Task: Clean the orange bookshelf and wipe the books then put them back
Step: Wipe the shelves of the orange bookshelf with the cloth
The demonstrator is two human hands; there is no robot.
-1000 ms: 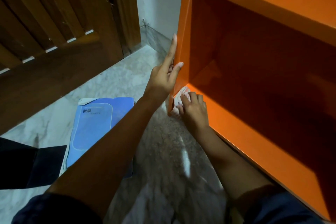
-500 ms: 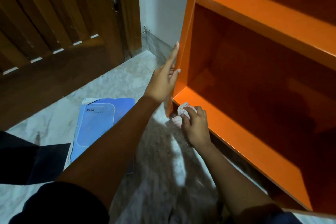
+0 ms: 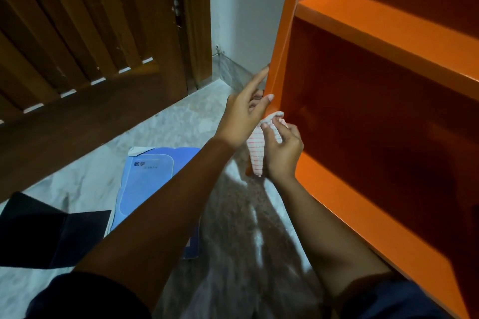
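The orange bookshelf fills the right side, its compartments bare. My left hand rests flat against the outer face of the shelf's left side panel, fingers straight, thumb on the front edge. My right hand grips a white cloth with red checks and presses its top against the lower front edge of that panel; the cloth's tail hangs down. A blue book lies flat on the floor to the left, partly hidden under my left forearm.
A dark wooden slatted door stands at the left, with a white wall between it and the shelf. The floor is pale marble. A dark object lies at the lower left beside the book.
My right hand has lifted the cloth from the bottom shelf's front corner up onto the side panel's edge. My left hand stays against the panel.
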